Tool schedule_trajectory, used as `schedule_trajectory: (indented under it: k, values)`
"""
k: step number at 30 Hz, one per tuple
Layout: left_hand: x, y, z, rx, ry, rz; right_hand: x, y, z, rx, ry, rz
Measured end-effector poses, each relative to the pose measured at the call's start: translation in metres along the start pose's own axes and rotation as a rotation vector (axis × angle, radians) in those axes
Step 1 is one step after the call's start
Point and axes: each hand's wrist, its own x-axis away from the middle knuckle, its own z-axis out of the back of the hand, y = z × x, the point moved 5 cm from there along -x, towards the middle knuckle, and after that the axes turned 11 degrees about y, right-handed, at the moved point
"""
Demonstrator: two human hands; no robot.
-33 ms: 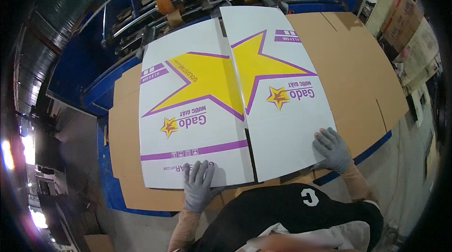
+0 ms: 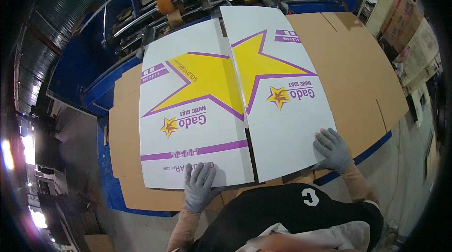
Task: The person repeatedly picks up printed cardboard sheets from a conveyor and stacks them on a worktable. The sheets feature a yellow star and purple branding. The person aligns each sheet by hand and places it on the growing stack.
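Left hand [image 2: 199,187] and right hand [image 2: 334,152] are resting, fingers extended, visibly gripping nothing; white carton [image 2: 216,94] is lying beneath and beyond fingertips; hands are apparently steadying it; next move is seemingly calling for even pressure.

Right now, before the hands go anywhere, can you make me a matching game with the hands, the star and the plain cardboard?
1. Left hand
2. Right hand
3. Big star
4. Plain cardboard

A. Brown
B. Fingers on the right white panel
C. Yellow with purple edges
D. Fingers on the left white panel

Right pairs: 1-D, 2-B, 3-C, 4-A
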Motion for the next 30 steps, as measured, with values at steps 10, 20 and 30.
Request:
schedule_trajectory:
  k: [10,20,30]
  values:
    - [-0.011,0.009,0.0,0.063,-0.038,-0.075,-0.005,-0.005,0.011,0.028,-0.133,0.015]
    - [0.0,0.02,-0.012,0.045,-0.04,-0.175,-0.005,-0.019,0.009,-0.035,-0.054,-0.092]
    - [-0.068,-0.016,-0.045,-0.045,0.074,-0.244,-0.053,0.026,-0.031,0.04,-0.072,-0.261]
